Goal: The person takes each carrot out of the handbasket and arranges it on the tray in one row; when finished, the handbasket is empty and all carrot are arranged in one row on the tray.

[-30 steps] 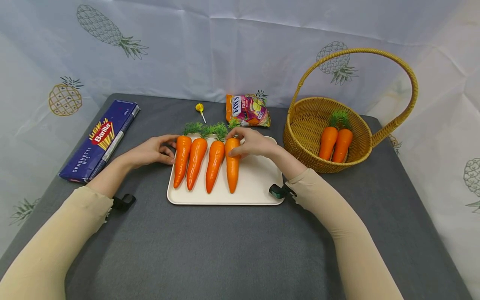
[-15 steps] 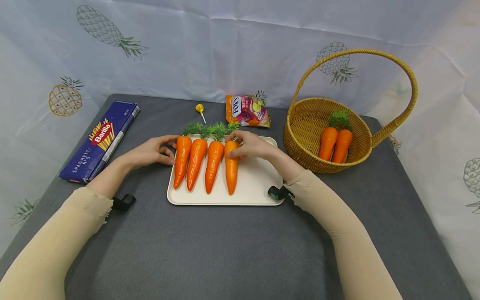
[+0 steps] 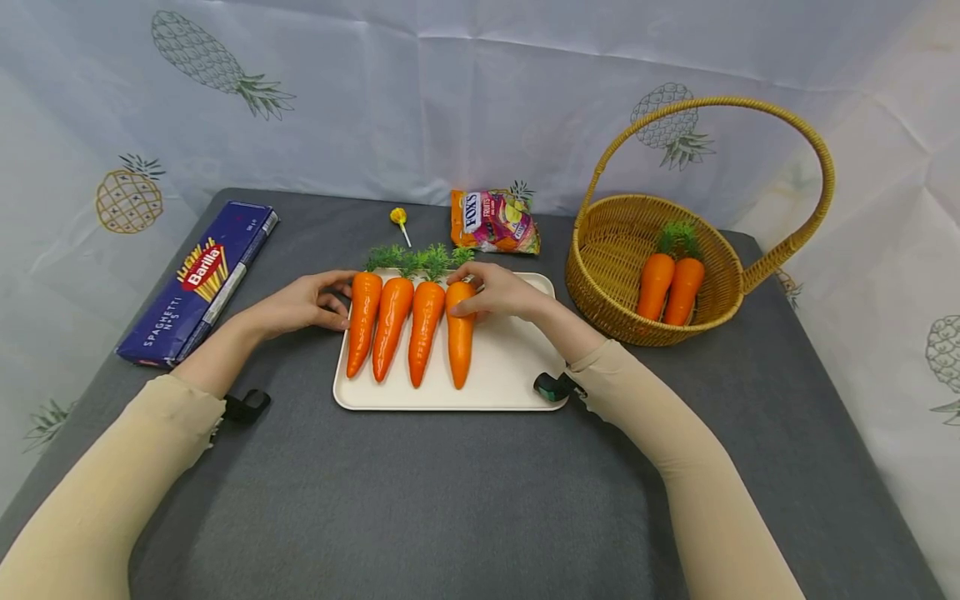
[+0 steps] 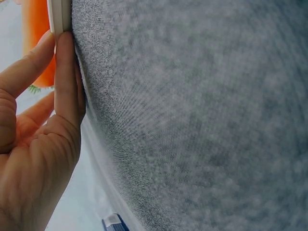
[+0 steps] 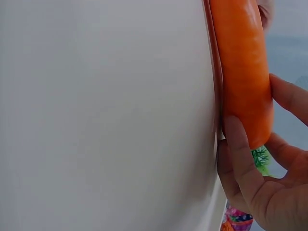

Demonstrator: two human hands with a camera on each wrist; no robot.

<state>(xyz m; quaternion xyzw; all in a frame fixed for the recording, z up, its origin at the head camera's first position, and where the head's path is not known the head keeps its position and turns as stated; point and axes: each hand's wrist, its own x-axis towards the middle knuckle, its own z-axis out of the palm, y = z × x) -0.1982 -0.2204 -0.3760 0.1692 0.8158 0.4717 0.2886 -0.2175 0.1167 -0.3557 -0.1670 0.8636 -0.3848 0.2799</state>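
Note:
On the cream tray [image 3: 517,367] several orange carrots with green tops lie side by side, tips toward the near edge. My right hand [image 3: 498,293] grips the rightmost carrot [image 3: 459,350] near its leafy end; in the right wrist view, thumb and fingers curl round that carrot [image 5: 245,67]. My left hand [image 3: 303,304] is at the tray's left edge, beside the leftmost carrot [image 3: 363,325]. The left wrist view has the thumb and a finger of that hand [image 4: 43,130] pinching the tray rim [image 4: 59,17].
A wicker basket [image 3: 592,292] with a tall handle stands at the right, two carrots [image 3: 684,292] inside. Behind the tray lie a lollipop [image 3: 400,218] and a Fox's candy bag [image 3: 495,221]. A blue Barilla spaghetti box [image 3: 198,283] lies at the left on the grey table [image 3: 420,500].
My right hand has shifted the rightmost carrot slightly left, and the carrot beside it has edged left too. The left hand keeps its place at the tray's edge.

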